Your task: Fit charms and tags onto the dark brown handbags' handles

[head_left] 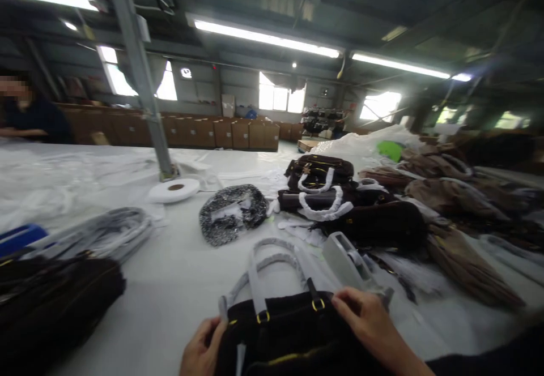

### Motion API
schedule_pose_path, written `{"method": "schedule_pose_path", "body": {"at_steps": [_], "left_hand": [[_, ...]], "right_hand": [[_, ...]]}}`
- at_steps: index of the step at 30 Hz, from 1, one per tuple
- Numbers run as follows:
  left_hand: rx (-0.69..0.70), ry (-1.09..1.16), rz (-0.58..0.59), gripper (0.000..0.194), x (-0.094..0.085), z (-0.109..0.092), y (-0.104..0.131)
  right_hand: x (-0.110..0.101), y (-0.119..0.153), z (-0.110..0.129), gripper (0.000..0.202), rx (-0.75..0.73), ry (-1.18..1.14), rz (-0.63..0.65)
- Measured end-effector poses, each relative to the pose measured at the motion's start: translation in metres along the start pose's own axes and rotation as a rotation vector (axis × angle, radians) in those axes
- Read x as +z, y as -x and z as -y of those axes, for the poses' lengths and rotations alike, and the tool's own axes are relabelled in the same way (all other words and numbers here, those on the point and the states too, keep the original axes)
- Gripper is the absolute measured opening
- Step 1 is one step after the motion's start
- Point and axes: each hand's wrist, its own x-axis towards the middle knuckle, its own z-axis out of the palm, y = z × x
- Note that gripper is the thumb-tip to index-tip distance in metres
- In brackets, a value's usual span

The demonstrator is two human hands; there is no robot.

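A dark handbag point(293, 336) with gold-coloured rings stands in front of me at the bottom of the view. Its two handles point(276, 246) arch upward, wrapped in pale covering. At the bag's upper left corner, my left hand point(203, 347) pinches the edge between thumb and fingers. My right hand point(368, 319) grips the top right corner in the same way. The bag's lower part is cut off by the frame. Just beyond my right hand lies a grey tape dispenser point(346, 257).
Several dark handbags point(323, 195) are piled beyond, with brown bags point(454, 195) at right. A black-and-white speckled bundle point(233, 212) and a white tape roll point(175, 190) lie mid-table. Another dark bag point(63, 291) is at left. A metal post point(140, 70) rises from the table. A person point(29, 110) is far left.
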Motion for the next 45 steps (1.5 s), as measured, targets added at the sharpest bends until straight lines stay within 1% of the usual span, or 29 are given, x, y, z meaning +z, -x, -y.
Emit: {"method": "schedule_pose_path", "body": {"at_steps": [2, 3, 4, 6, 7, 9, 11, 13, 15, 19, 22, 25, 29, 34, 37, 41, 45], "left_hand": [[0.001, 0.083, 0.046, 0.044, 0.0, 0.0, 0.001], [0.01, 0.092, 0.041, 0.041, 0.0, -0.001, 0.003], [0.02, 0.093, 0.032, 0.039, 0.001, -0.002, 0.004], [0.047, 0.095, 0.018, 0.037, 0.002, -0.003, 0.007], [0.057, 0.095, 0.016, 0.036, 0.003, -0.003, 0.008], [0.075, 0.094, 0.02, 0.035, 0.003, -0.001, 0.008], [0.089, 0.086, 0.019, 0.034, 0.002, 0.002, 0.007], [0.112, 0.073, 0.008, 0.034, 0.001, 0.006, 0.005], [0.123, 0.07, 0.007, 0.033, 0.001, 0.01, 0.002], [0.086, 0.106, 0.048, 0.033, 0.001, 0.016, -0.001], [0.09, 0.116, 0.047, 0.032, 0.001, 0.017, -0.001], [0.094, 0.113, 0.045, 0.03, 0.001, 0.018, -0.001], [0.09, 0.102, 0.06, 0.027, -0.001, 0.02, -0.002], [0.122, 0.117, 0.075, 0.022, -0.005, 0.023, -0.005], [0.118, 0.114, 0.071, 0.028, -0.007, 0.024, -0.007], [0.093, 0.118, 0.086, 0.033, -0.009, 0.026, -0.012], [0.097, 0.109, 0.032, 0.031, -0.008, 0.026, -0.014]], "right_hand": [[0.029, -0.017, 0.043, 0.024, -0.183, -0.055, 0.181], [0.045, -0.024, 0.06, 0.022, -0.265, -0.084, 0.26], [0.061, -0.031, 0.075, 0.02, -0.334, -0.109, 0.34], [0.094, -0.043, 0.095, 0.018, -0.427, -0.145, 0.483], [0.108, -0.049, 0.101, 0.018, -0.457, -0.149, 0.544], [0.132, -0.06, 0.105, 0.017, -0.497, -0.121, 0.62], [0.148, -0.069, 0.105, 0.017, -0.51, -0.052, 0.639], [0.157, -0.075, 0.102, 0.018, -0.503, 0.008, 0.631], [0.162, -0.079, 0.099, 0.018, -0.487, 0.032, 0.636], [0.168, -0.083, 0.094, 0.018, -0.432, 0.027, 0.665], [0.172, -0.084, 0.092, 0.018, -0.372, 0.008, 0.663], [0.173, -0.084, 0.092, 0.016, -0.343, -0.032, 0.671], [0.175, -0.081, 0.091, 0.014, -0.333, -0.086, 0.678], [0.181, -0.076, 0.088, 0.015, -0.313, -0.106, 0.606], [0.183, -0.074, 0.087, 0.016, -0.318, -0.117, 0.574], [0.18, -0.072, 0.087, 0.016, -0.336, -0.137, 0.566], [0.179, -0.071, 0.084, 0.016, -0.337, -0.146, 0.575]]}}
